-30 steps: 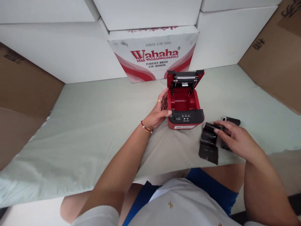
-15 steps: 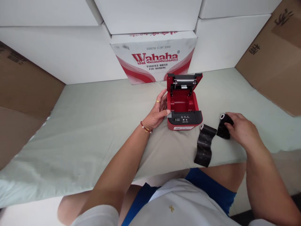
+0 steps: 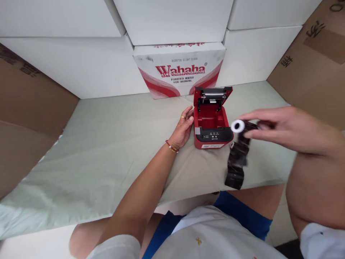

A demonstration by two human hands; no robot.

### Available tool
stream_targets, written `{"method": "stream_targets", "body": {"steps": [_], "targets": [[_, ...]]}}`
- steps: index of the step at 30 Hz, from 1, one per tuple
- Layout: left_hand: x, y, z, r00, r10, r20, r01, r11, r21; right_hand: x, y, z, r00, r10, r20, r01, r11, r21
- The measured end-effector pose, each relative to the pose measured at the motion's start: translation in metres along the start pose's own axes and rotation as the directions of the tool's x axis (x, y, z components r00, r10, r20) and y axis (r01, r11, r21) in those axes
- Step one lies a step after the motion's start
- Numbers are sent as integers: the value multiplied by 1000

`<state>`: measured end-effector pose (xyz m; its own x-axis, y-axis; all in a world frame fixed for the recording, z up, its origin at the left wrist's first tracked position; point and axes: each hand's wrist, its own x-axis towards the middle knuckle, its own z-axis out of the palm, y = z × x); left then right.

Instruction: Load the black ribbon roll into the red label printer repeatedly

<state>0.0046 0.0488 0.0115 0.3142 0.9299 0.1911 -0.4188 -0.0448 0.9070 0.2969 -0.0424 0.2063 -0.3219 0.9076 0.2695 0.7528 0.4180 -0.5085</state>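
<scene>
A red and black receipt printer (image 3: 212, 140) sits on the cloth with its lid (image 3: 214, 95) raised and its red paper bay exposed. My left hand (image 3: 184, 128) lies against the printer's left side, fingers extended and not wrapped around it. To the right of the printer and above the cloth, my right hand (image 3: 280, 127) grips a black roll with a white core (image 3: 238, 126) between thumb and fingers, the core end facing left. A loose tail hangs blurred from it. Below, a second black roll, partly unrolled (image 3: 234, 178), lies near the front edge, its upper part partly covered by that tail.
A Wahaha water carton (image 3: 180, 72) stands behind the printer against stacked white boxes (image 3: 67, 64). Brown cardboard boxes flank the surface on the left (image 3: 29, 108) and right (image 3: 315, 72). A pale green cloth (image 3: 113, 144) covers the surface.
My right hand has lifted its black roll off the cloth and brought it up and left, close to the printer. My left thumb has come off the printer's front corner.
</scene>
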Motion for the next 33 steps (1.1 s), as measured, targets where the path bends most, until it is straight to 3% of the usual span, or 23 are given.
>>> {"method": "stream_targets", "body": {"steps": [1, 3, 5, 7, 8, 10, 14, 16, 19, 23, 27, 30, 33], "targets": [[0, -1, 0, 999, 19, -35, -17, 999, 34, 14, -4, 17, 991, 24, 130, -26, 1000, 18], [-1, 1, 3, 979, 114, -172, -86, 983, 165, 39, -11, 50, 984, 85, 155, -80, 996, -39], [-5, 6, 9, 894, 308, -325, -171, 906, 388, 56, -16, 75, 981, 144, 130, -118, 974, -192], [-12, 14, 17, 773, 528, -353, -226, 748, 624, 66, -19, 89, 969, 193, 152, -131, 930, -344], [-17, 18, 22, 731, 610, -306, -250, 657, 712, 70, -20, 92, 962, 212, 172, -131, 910, -394], [-28, 25, 34, 713, 690, -129, -311, 475, 823, 74, -21, 95, 952, 233, 198, -125, 887, -444], [-48, 28, 58, 687, 653, 318, -503, 112, 857, 80, -19, 98, 953, 235, 193, -126, 881, -456], [-55, 29, 68, 667, 619, 414, -508, -27, 861, 83, -16, 100, 955, 216, 202, -113, 899, -424], [-62, 36, 81, 635, 639, 434, -420, -185, 888, 86, -10, 106, 955, 195, 226, -96, 918, -386], [-70, 47, 94, 689, 581, 433, -362, -242, 900, 87, 1, 116, 976, 150, 158, -84, 928, -362], [-75, 54, 103, 737, 523, 428, -326, -281, 903, 79, 1, 107, 996, -64, 54, 72, 985, -155], [-78, 57, 108, 767, 488, 417, -305, -295, 906, 72, 0, 86, 982, -109, -157, 113, 993, 21], [-81, 60, 113, 779, 476, 408, -291, -303, 908, 75, 8, 71, 916, -50, -398, 64, 998, 23]]}}
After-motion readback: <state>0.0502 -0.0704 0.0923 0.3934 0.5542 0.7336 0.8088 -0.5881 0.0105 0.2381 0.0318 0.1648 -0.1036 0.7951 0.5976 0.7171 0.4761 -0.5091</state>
